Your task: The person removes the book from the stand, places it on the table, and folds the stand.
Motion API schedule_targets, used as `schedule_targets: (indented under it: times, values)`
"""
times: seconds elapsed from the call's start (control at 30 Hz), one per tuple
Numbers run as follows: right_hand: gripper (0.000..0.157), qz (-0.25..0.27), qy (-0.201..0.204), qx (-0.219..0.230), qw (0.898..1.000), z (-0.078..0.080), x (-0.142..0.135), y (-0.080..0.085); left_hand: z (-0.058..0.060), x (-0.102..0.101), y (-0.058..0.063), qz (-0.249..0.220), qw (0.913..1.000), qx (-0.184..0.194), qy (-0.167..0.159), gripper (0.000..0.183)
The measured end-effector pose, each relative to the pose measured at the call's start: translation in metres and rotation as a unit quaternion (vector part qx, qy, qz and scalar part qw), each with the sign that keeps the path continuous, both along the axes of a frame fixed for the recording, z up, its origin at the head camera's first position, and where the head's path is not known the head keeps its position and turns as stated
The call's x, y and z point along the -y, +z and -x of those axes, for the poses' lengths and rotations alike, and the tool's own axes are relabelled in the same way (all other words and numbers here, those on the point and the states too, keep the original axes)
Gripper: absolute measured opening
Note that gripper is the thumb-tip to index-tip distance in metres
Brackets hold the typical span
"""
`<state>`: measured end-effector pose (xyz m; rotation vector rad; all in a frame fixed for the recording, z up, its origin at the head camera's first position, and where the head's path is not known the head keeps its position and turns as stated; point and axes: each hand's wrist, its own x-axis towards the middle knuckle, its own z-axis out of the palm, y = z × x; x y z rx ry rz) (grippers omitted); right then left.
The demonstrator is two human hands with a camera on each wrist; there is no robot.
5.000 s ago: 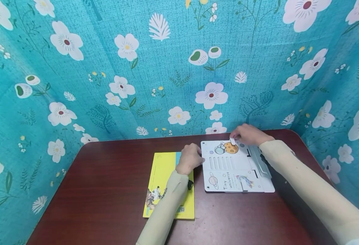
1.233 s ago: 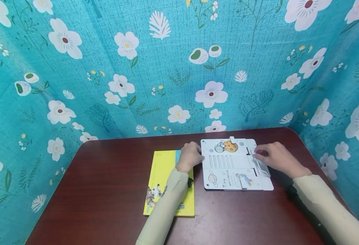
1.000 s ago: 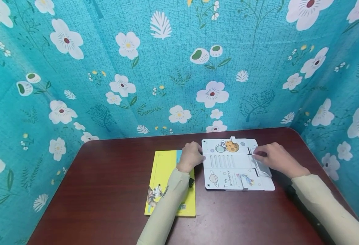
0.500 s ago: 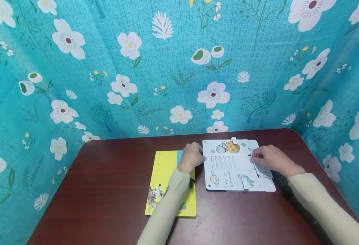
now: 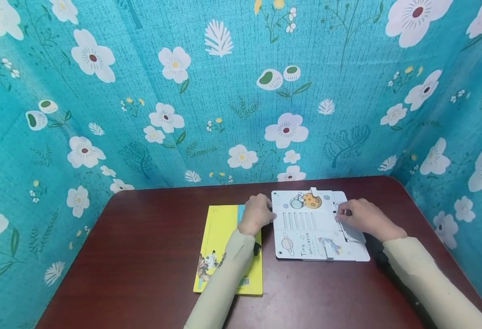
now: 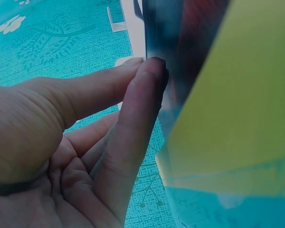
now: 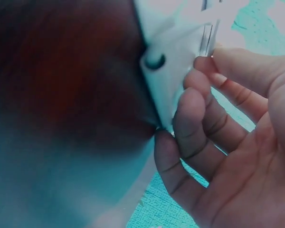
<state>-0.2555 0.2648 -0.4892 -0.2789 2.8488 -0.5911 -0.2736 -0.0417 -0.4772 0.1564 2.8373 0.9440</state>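
A white folding book stand (image 5: 325, 224), printed with an astronaut, planets and "Tiny universe", lies flat on the table. My left hand (image 5: 256, 214) pinches its left edge between thumb and fingers, and in the left wrist view the left hand (image 6: 99, 118) shows the fingertips meeting at that edge. At the stand's right side my right hand (image 5: 366, 218) pinches the hinged support flap (image 5: 352, 233). In the right wrist view, the right hand (image 7: 213, 118) has thumb and index finger together on the flap's edge, other fingers curled against the white panel (image 7: 168, 80).
A yellow book (image 5: 220, 228) lies left of the stand, partly under my left forearm. Small white page clips (image 5: 314, 192) stick up at the stand's far and near edges. A flowered teal curtain (image 5: 208, 114) hangs around the dark red table (image 5: 150, 246).
My right hand has gone from the far page clip to the support flap. Over the last second it has shifted slightly left, and the flap lies lower. My left hand has stayed.
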Motion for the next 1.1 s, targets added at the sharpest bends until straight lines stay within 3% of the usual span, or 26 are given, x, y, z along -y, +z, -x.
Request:
schedule_targets:
  times: [0.2, 0.5, 0.7, 0.87, 1.1]
  values:
    - [0.016, -0.016, -0.006, -0.004, 1.0, -0.002, 0.005, 0.001, -0.002, 0.0, 0.001, 0.0, 1.0, -0.001, -0.001, 0.005]
    - [0.011, -0.035, -0.016, -0.053, 0.998, -0.005, 0.011, 0.004, 0.001, -0.001, -0.003, 0.008, 0.9999, 0.0, -0.007, 0.015]
    - [0.024, -0.015, 0.005, -0.097, 0.995, -0.008, 0.028, 0.005, 0.003, -0.002, -0.001, 0.019, 0.9997, -0.016, -0.008, 0.027]
    - [0.033, 0.001, 0.028, -0.129, 0.991, -0.014, 0.043, 0.003, -0.003, 0.001, 0.004, 0.034, 0.9991, -0.025, 0.002, 0.028]
    - [0.039, 0.006, 0.056, -0.161, 0.985, -0.028, 0.055, 0.012, -0.015, 0.011, 0.01, 0.031, 0.9929, -0.093, -0.067, 0.027]
